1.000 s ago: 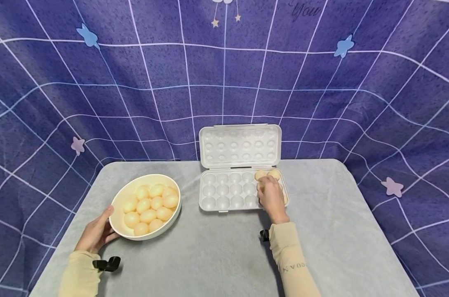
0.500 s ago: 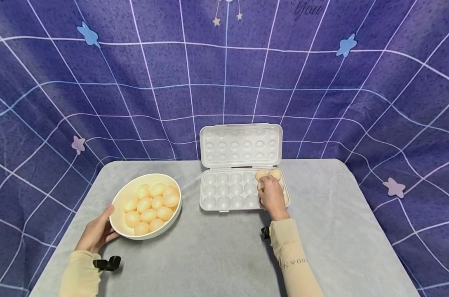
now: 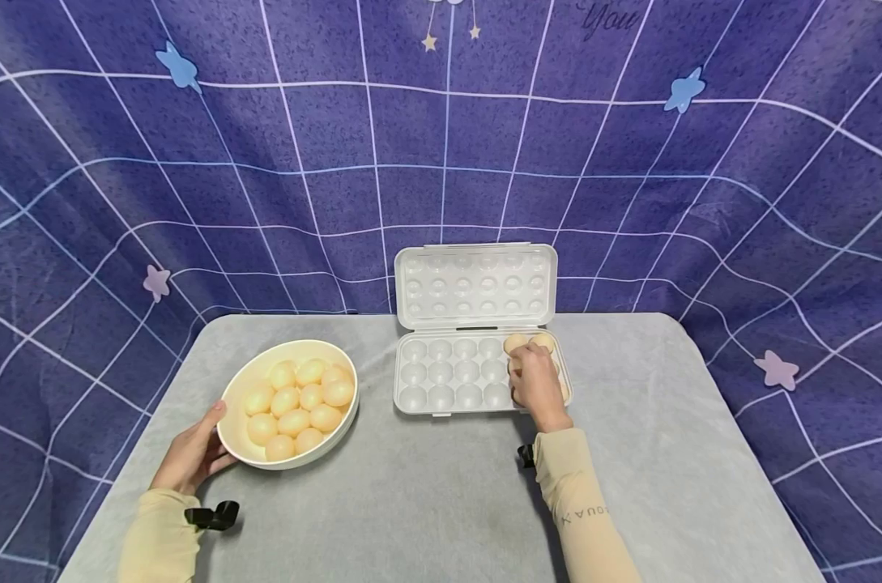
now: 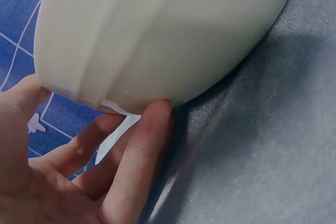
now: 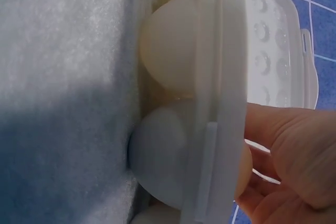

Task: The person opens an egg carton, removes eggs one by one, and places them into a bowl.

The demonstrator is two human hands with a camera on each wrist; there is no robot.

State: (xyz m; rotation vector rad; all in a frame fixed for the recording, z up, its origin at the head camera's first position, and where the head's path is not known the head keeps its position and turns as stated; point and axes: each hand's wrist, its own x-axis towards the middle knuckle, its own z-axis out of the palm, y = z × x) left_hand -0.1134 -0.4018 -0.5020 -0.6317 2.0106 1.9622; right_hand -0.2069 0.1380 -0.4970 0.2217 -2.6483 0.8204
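A cream bowl (image 3: 317, 455) full of pale eggs (image 3: 293, 423) stands at the left of the table. My left hand (image 3: 191, 455) grips its near left side, thumb at the rim and fingers against the outer wall, as the left wrist view also shows. Right of the bowl lies an opened white egg box (image 3: 453, 385). Over its right end my right hand (image 3: 540, 390) has its fingertips around an egg (image 3: 514, 367) in the middle row. Two eggs (image 3: 528, 343) show in the back row beyond the fingers. The hand partly hides the other eggs at that end.
The box's dimpled lid (image 3: 477, 287) stands raised at the back, in front of a blue gridded curtain (image 3: 441, 194). Bare cups (image 3: 413, 373) fill the box's left part. Grey cloth covers the table (image 3: 411, 502). Black wrist mounts (image 3: 213, 516) sit at both sleeves.
The whole view shifts slightly to the right. Both hands, the bowl and the egg box otherwise keep nearly the same places.
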